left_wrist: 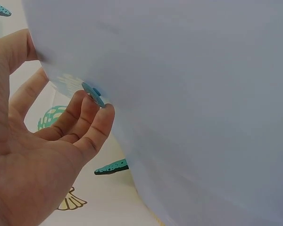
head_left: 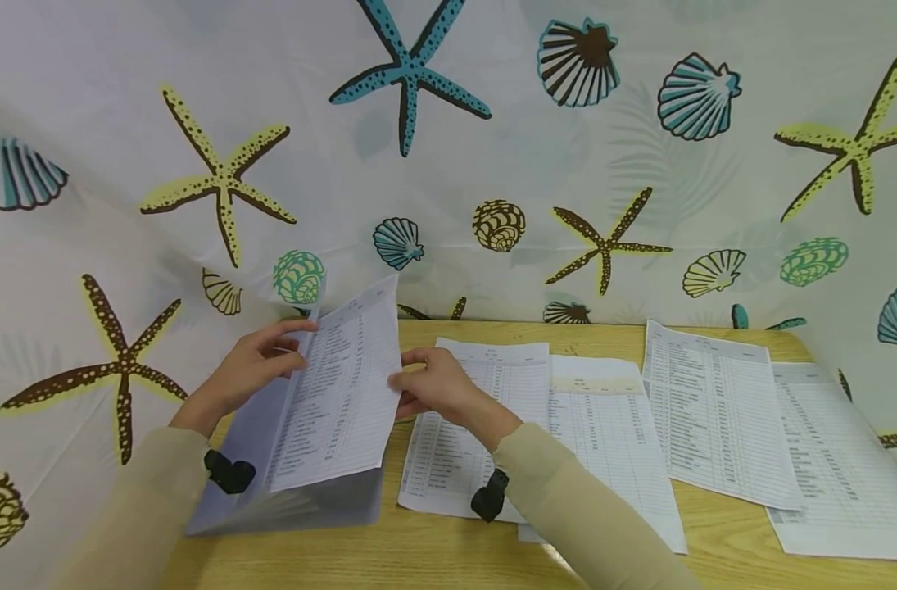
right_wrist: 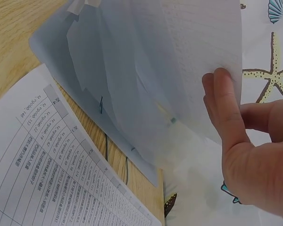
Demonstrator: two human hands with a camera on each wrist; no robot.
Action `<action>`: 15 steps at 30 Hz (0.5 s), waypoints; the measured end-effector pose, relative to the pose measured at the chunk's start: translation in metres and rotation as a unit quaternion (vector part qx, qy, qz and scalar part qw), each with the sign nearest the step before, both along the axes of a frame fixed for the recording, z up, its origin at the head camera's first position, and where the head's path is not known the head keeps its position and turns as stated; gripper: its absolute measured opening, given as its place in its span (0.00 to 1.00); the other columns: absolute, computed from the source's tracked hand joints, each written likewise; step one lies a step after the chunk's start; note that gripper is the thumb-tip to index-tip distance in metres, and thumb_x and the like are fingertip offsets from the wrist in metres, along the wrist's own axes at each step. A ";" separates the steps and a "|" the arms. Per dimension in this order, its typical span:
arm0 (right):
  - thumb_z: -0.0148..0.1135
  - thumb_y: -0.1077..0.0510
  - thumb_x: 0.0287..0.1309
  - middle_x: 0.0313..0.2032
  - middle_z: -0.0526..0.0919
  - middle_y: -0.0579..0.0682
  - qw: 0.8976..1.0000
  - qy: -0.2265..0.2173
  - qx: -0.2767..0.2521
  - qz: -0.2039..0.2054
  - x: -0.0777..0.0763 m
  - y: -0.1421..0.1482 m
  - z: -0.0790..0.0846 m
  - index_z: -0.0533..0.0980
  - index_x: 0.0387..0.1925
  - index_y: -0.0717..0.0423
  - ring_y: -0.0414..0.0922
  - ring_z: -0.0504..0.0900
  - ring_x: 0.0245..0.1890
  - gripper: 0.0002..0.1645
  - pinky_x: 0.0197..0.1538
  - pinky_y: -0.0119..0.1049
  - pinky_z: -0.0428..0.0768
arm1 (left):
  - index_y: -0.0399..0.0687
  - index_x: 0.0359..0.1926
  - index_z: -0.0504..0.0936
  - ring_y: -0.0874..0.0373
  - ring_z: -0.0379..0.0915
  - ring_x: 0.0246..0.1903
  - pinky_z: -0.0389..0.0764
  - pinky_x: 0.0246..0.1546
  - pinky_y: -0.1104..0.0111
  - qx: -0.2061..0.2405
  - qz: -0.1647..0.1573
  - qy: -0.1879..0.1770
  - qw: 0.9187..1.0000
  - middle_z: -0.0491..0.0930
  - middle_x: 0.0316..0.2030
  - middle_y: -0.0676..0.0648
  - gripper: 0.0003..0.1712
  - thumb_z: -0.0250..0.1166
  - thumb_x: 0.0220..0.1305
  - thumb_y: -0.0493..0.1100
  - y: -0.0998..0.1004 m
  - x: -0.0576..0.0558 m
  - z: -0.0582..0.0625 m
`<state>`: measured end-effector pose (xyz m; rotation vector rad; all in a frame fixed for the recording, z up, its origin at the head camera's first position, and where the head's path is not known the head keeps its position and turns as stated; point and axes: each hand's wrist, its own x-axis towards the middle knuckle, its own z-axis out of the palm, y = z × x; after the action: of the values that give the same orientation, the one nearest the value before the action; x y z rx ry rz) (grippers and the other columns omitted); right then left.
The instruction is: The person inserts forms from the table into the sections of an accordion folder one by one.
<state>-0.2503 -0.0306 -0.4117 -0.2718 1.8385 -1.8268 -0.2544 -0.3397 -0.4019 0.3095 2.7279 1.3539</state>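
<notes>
A translucent bluish plastic folder [head_left: 330, 501] stands partly open at the left of the table. My left hand [head_left: 252, 369] holds its left cover near the upper edge. Up close in the left wrist view, fingertips of that hand touch a small round blue fastener [left_wrist: 91, 93] on the plastic. Across the folder leans a printed list sheet [head_left: 337, 385], tilted up. My right hand [head_left: 441, 381] pinches this sheet's right edge, thumb on the printed face. The right wrist view shows the fingers [right_wrist: 226, 101] against the pale back of the sheet, with the folder's inside beyond.
Right of the folder, printed sheets [head_left: 470, 467] overlap on the wooden table [head_left: 330, 565]. Another overlapping pair of printed sheets [head_left: 721, 418] lies farther right. A cloth [head_left: 463, 164] with starfish and shells hangs behind the table and along its sides.
</notes>
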 end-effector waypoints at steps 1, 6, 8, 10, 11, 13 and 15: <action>0.61 0.66 0.71 0.44 0.90 0.68 1.000 0.000 0.001 0.000 0.000 -0.001 0.000 0.72 0.66 0.68 0.47 0.92 0.31 0.25 0.48 0.50 0.89 | 0.47 0.76 0.69 0.53 0.74 0.49 0.81 0.44 0.70 0.000 0.001 0.001 1.000 0.71 0.59 0.36 0.32 0.64 0.75 0.41 0.000 0.000 0.000; 0.61 0.67 0.71 0.43 0.90 0.68 1.000 -0.007 0.003 -0.002 0.001 -0.005 0.000 0.74 0.65 0.67 0.48 0.92 0.31 0.23 0.45 0.48 0.89 | 0.45 0.75 0.70 0.53 0.74 0.48 0.81 0.45 0.68 0.007 0.000 0.004 1.000 0.71 0.57 0.36 0.31 0.63 0.74 0.38 0.002 0.001 -0.001; 0.61 0.67 0.71 0.43 0.90 0.68 1.000 -0.009 0.003 -0.003 0.001 -0.007 -0.001 0.74 0.64 0.67 0.48 0.92 0.31 0.22 0.44 0.48 0.90 | 0.45 0.75 0.70 0.53 0.74 0.47 0.82 0.45 0.67 0.011 -0.002 0.005 1.000 0.71 0.57 0.36 0.31 0.63 0.74 0.38 0.002 0.002 -0.001; 0.61 0.67 0.71 0.42 0.90 0.69 1.000 -0.009 0.002 -0.003 0.001 -0.009 -0.001 0.75 0.63 0.67 0.48 0.92 0.30 0.22 0.43 0.47 0.90 | 0.46 0.74 0.71 0.54 0.74 0.47 0.82 0.45 0.66 0.013 -0.004 0.006 1.000 0.71 0.56 0.36 0.30 0.63 0.74 0.38 0.003 0.003 0.000; 0.61 0.67 0.70 0.42 0.90 0.69 1.000 -0.009 0.002 -0.003 0.001 -0.009 -0.001 0.75 0.63 0.67 0.48 0.92 0.30 0.22 0.43 0.48 0.90 | 0.46 0.74 0.71 0.54 0.74 0.47 0.82 0.45 0.67 0.014 -0.004 0.006 1.000 0.71 0.56 0.36 0.30 0.64 0.74 0.38 0.003 0.003 0.000; 0.61 0.68 0.70 0.42 0.90 0.69 1.000 -0.009 0.002 -0.003 0.002 -0.011 0.000 0.75 0.63 0.68 0.48 0.92 0.29 0.22 0.43 0.48 0.90 | 0.46 0.73 0.72 0.55 0.75 0.47 0.82 0.44 0.67 0.016 -0.005 0.009 1.000 0.71 0.55 0.37 0.29 0.64 0.74 0.38 0.003 0.003 0.001; 0.61 0.68 0.70 0.42 0.90 0.69 1.000 -0.008 0.002 -0.003 0.002 -0.013 0.000 0.75 0.63 0.68 0.48 0.91 0.29 0.22 0.45 0.49 0.89 | 0.46 0.74 0.72 0.55 0.75 0.47 0.82 0.44 0.67 0.015 -0.006 0.012 1.000 0.72 0.56 0.37 0.30 0.64 0.74 0.39 0.003 0.003 0.001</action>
<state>-0.2480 -0.0436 -0.4120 -0.2497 1.8329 -1.8233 -0.2511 -0.3365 -0.4011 0.3443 2.7224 1.3981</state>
